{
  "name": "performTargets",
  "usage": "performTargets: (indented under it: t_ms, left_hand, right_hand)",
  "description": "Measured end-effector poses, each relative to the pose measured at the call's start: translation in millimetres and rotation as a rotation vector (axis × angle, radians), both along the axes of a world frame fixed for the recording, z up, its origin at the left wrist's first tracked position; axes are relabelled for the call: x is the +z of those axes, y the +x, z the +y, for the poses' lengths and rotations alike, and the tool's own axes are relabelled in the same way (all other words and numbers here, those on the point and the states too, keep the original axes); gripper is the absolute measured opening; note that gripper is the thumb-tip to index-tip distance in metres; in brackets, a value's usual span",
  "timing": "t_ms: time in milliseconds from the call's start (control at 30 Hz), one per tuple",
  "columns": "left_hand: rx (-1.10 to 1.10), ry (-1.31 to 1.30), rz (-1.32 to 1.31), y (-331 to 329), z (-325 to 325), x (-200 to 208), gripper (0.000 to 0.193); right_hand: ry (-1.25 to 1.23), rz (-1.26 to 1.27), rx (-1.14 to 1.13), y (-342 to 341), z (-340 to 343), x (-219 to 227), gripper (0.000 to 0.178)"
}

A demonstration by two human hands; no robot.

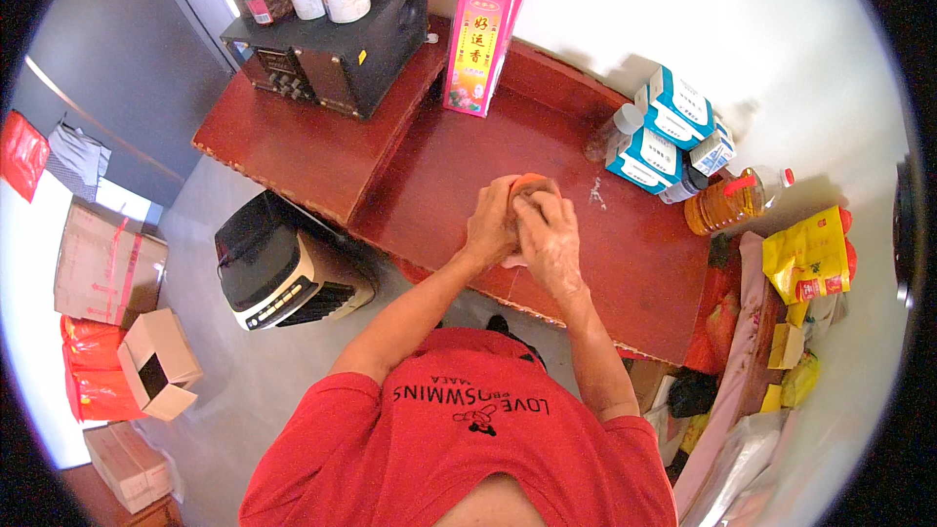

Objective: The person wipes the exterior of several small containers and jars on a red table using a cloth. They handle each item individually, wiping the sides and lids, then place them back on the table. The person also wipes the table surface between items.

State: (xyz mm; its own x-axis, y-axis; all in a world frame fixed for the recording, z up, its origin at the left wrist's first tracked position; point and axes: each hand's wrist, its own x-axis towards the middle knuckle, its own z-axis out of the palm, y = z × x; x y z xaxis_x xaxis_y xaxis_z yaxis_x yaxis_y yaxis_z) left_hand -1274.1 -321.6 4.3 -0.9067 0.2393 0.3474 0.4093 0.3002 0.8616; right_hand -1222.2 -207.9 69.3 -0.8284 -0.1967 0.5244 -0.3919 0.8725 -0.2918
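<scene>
Both my hands are raised above the front part of a red wooden table (439,176). Between them is a small round thing with an orange rim (530,182); its body is mostly covered by my fingers, so I cannot tell its kind. My left hand (490,220) is wrapped round its left side. From the right, my right hand (545,234) closes on it with bent fingers. A bit of something pale (514,261) shows just under the hands.
A black speaker box (332,63) carrying cans and a jar stands back left; a pink incense box (476,54) leans at the wall. Blue-white cartons (646,158) and an oil bottle (727,203) stand right. A black-and-beige appliance (278,263) sits on the floor left.
</scene>
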Motion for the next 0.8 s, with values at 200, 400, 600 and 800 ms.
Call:
performTargets:
  t_ms: [200,400,600,800]
  left_hand:
    - [0.055,-0.048,-0.098,4,3,1,0.051]
    - [0.066,-0.065,0.012,0,5,3,0.060]
    - [0.077,-0.072,0.025,-1,8,5,0.087]
    - [0.097,-0.103,0.066,4,13,11,0.082]
  right_hand:
    - [-0.070,0.033,0.075,-27,8,-1,0.028]
    - [-0.515,-0.127,-0.148,-50,37,-23,0.021]
    - [-1.093,-0.449,-0.347,-28,94,-49,0.025]
    - [-0.648,-0.115,-0.204,-32,23,7,0.030]
